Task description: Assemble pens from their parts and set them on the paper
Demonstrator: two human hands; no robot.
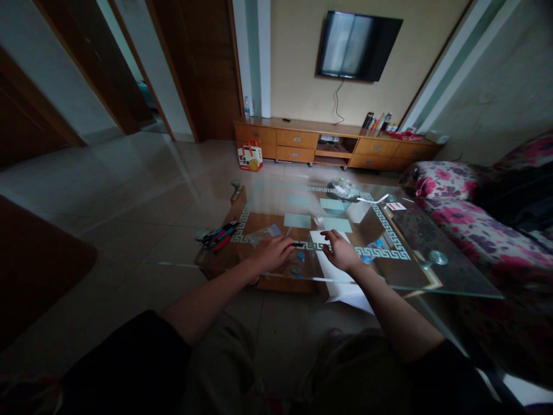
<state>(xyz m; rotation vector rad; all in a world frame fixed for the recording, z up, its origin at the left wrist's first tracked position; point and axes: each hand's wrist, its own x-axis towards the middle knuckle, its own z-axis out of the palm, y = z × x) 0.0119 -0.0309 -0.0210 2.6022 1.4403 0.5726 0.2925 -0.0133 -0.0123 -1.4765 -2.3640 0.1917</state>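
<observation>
Both my hands are over the near part of a glass coffee table (453, 276). My left hand (271, 252) and my right hand (341, 251) each grip one end of a dark pen (305, 245) held level between them. A white sheet of paper (334, 271) lies under my right hand and hangs over the table's near edge. A bundle of several pens (220, 235) lies on the table's left corner. A small clear wrapper (265, 232) lies just beyond my left hand.
A clear bag with a bowl (341, 193) and a white card (396, 206) sit at the table's far side. A floral sofa (466, 213) stands to the right. Beyond are a wooden TV cabinet (302, 138), a wall TV (358, 45) and a paper bag (250, 156) on the tiled floor.
</observation>
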